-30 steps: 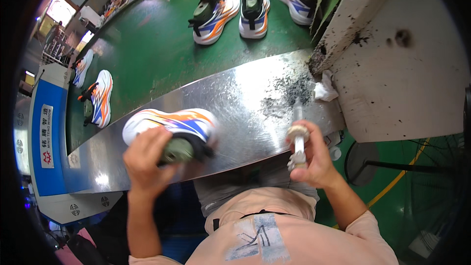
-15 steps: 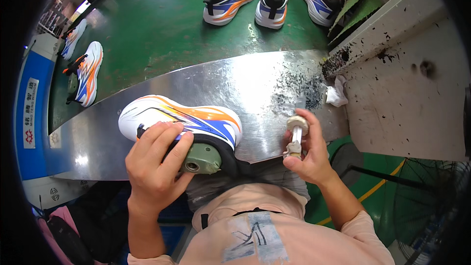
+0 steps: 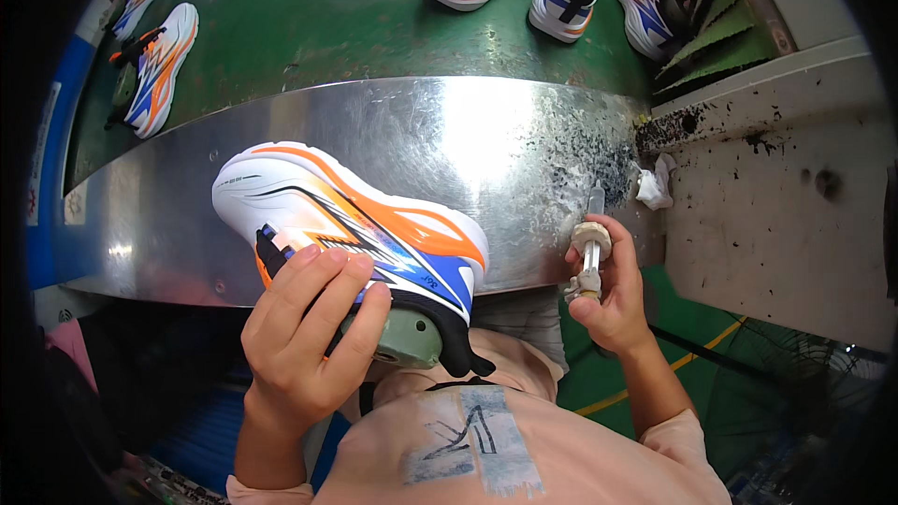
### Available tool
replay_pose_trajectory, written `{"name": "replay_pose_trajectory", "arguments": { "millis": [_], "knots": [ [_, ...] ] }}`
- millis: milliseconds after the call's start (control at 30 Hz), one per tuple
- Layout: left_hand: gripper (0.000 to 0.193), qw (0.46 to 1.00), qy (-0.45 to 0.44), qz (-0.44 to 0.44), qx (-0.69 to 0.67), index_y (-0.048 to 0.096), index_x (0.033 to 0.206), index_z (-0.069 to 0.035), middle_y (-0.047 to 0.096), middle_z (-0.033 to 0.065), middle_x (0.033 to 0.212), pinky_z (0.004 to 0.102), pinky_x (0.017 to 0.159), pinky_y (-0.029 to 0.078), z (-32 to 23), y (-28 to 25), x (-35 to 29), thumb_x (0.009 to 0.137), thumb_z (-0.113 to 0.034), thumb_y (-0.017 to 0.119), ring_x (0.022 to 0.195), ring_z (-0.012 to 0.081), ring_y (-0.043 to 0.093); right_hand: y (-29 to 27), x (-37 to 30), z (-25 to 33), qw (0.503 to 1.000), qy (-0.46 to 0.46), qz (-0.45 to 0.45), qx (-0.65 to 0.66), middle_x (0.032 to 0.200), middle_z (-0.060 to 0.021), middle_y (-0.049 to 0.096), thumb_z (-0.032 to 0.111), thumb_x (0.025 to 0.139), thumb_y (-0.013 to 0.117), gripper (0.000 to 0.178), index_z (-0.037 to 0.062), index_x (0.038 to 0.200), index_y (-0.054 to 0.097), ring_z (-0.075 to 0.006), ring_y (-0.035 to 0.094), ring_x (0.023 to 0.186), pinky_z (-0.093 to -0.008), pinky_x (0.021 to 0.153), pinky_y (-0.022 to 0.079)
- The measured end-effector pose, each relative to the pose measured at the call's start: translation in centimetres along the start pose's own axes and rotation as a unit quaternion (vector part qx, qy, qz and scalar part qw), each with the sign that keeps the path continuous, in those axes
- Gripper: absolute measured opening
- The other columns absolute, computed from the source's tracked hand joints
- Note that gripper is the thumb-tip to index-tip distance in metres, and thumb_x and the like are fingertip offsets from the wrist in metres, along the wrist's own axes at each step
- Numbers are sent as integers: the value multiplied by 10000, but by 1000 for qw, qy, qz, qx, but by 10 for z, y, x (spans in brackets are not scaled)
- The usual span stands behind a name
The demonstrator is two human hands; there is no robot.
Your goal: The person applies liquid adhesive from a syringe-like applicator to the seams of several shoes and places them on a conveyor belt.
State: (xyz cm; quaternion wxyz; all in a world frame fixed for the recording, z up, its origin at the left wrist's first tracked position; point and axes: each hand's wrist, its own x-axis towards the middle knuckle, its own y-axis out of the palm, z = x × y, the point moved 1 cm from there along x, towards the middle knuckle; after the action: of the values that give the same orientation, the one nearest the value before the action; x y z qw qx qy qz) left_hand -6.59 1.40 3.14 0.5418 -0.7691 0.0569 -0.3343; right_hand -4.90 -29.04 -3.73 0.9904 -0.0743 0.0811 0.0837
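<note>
While left hand [image 3: 304, 337] grips sneaker [image 3: 351, 220], right hand [image 3: 608, 295] raised

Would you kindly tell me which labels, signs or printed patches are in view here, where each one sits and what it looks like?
Blue sign strip: far left edge, beside the metal shelf; a tall curved blue band bearing a white panel.
Printed patch: on the person's peach shirt, bottom centre; a pale grey-blue rectangle with dark line markings.
No packages or screens show.
</note>
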Motion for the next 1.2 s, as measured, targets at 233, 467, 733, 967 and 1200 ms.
{"name": "replay_pose_trajectory", "arguments": {
  "millis": [233,467,733,967,1200],
  "knots": [
    [183,1000,5,-12,-28,651,920,-40,662,140,964,422,843,543,6,2,4,738,-57,650,932,285,639,5,1,11,999,19,19,-27,1043,-51,528,319,675,829,915,51,1383,314,-109,538,870,-237,783,453],
    [180,998,-1,-56,-21,648,922,-49,666,145,991,417,860,533,4,11,-10,744,-54,668,954,281,635,44,31,106,926,26,144,347,940,-150,545,887,545,589,1260,-5,1372,260,-98,518,681,-169,483,426],
    [173,996,9,-85,-3,611,1000,-61,662,116,1029,408,875,527,-5,18,-36,847,-128,564,958,260,637,127,100,154,799,169,409,408,960,-143,486,771,717,570,1069,47,1412,202,-154,451,702,-253,499,434],
    [154,992,17,-123,9,610,961,-62,649,76,986,383,912,510,-2,26,-43,845,-150,559,961,224,623,178,126,155,783,242,426,383,983,-156,445,812,744,461,1059,20,1407,224,-142,346,663,-219,466,335],
    [192,991,31,-128,23,608,965,-72,664,61,1010,385,971,477,1,30,-49,870,-211,517,1010,211,610,199,139,150,777,278,433,362,964,-159,447,795,739,498,1042,20,1385,236,-142,355,659,-221,470,339]
  ]
}}
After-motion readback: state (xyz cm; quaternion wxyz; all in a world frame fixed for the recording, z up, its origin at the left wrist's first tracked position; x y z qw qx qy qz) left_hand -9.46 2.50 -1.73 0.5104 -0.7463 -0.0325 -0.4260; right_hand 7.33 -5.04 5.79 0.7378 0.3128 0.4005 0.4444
